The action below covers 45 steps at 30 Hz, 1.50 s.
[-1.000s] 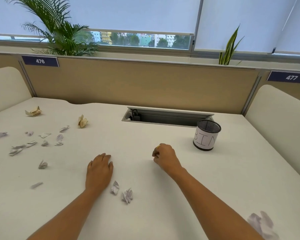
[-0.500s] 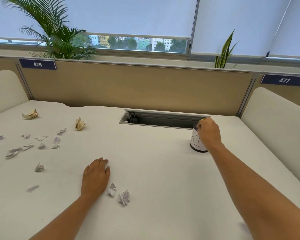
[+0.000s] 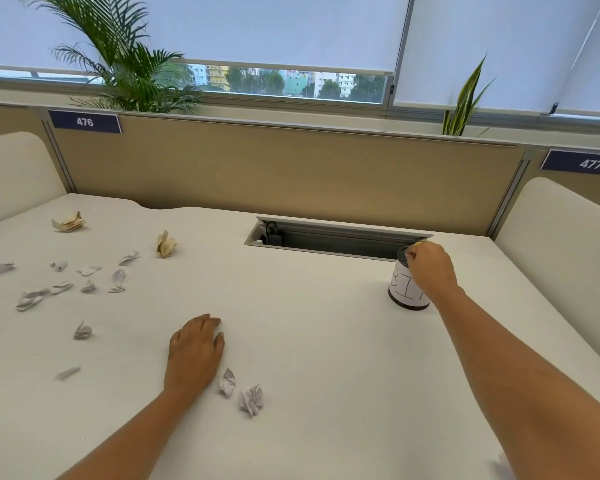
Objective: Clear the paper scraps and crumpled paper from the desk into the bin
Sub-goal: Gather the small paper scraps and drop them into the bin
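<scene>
R hand [image 3: 430, 268] sits over bin [image 3: 404, 294] nr desk's [image 3: 326, 341] far-right edge, fingers bunched; contents can't tell. Release w/ fingertips inside rim. L hand [image 3: 194, 355] flat, empty, nr front edge beside crumpled paper [image 3: 252, 399].

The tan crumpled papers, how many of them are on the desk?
2. One tan crumpled paper lies at the far left of the desk; the other lies to its right, nearer the middle. None looks hidden.
</scene>
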Tool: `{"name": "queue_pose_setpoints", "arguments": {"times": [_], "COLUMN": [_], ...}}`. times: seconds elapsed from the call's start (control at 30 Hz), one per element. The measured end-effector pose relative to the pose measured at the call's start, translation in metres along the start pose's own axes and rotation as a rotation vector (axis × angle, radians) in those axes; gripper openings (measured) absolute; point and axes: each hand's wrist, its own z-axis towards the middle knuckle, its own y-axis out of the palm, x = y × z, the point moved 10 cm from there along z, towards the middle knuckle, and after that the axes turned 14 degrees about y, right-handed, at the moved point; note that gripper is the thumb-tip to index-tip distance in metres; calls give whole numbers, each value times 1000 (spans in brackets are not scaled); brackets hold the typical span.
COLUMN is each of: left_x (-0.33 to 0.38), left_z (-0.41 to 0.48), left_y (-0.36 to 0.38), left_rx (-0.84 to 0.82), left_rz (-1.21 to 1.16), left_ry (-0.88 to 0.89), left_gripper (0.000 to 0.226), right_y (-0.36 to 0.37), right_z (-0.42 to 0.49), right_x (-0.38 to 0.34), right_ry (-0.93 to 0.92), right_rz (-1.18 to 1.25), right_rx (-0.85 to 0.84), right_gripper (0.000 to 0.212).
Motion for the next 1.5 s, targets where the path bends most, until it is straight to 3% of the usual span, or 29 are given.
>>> {"name": "queue_pose_setpoints", "arguments": {"times": [0.13, 0.2, 0.3, 0.5, 0.9, 1.1, 1.37, 1.5], "left_x": [1, 2, 2, 3, -4, -5, -4, -4], "left_z": [-1, -2, -4, -13, -24, -20, -18, -16], "left_y": [0, -1, -2, -9, -16, -12, -12, -11], "left_rx": [-8, -16, -27, 3, 44, 24, 44, 40], "left_rz": [-16, -27, -29, -75, -91, -62, -40, -29], "left_ry": [0, -1, 2, 29, 35, 44, 53, 50], "left_gripper": [36, 37, 37, 36, 34, 32, 28, 26], "right_y": [-7, 1, 31, 100, 116, 112, 108, 106], "right_z": [-25, -45, -82, -170, -273, -291, -298, -293], "right_x": [-21, -38, -57, -91, -135, -158, -172, -172], "right_ry": [-92, -170, -221, -188, -297, -412, -501, -476], "right_rz": [8, 33, 133, 315, 214, 134, 127, 165], "right_rx": [111, 88, -78, -565, -809, -748, -626, -642], "right_gripper": [27, 25, 22, 26, 68, 68, 29, 27]}}
